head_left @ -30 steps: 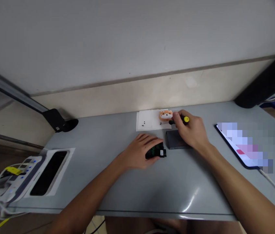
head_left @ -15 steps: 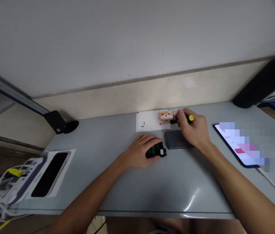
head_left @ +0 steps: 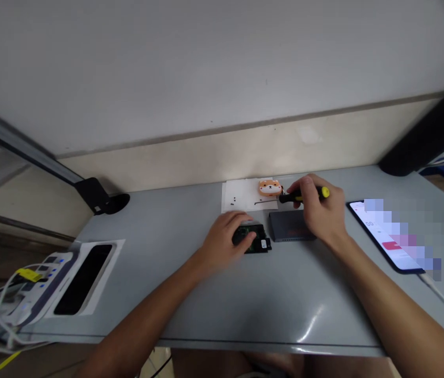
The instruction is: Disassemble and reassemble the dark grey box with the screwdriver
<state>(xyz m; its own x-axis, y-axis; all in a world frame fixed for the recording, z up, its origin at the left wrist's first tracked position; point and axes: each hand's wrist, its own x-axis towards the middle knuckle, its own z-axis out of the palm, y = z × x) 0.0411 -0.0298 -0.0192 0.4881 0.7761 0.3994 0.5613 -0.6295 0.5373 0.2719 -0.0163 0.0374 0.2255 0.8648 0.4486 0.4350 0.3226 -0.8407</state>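
Observation:
My left hand grips the left side of a circuit board on the desk, its thumb lying over the board's top. A small white label shows near the board's right end. My right hand holds a screwdriver with a black and yellow handle. Its thin shaft points left over white paper, where several tiny screws lie. Under my right hand is a flat dark grey case, partly hidden. An orange animal-faced case sits on the paper behind the shaft.
A lit phone with a white cable lies at the right. On the left, a dark phone rests on white paper beside a power strip with tangled cables. A black stand base and a black cylinder stand near the wall.
My right hand has moved right with the screwdriver, and more of the shaft shows. My left thumb has shifted from the board's near edge onto its top.

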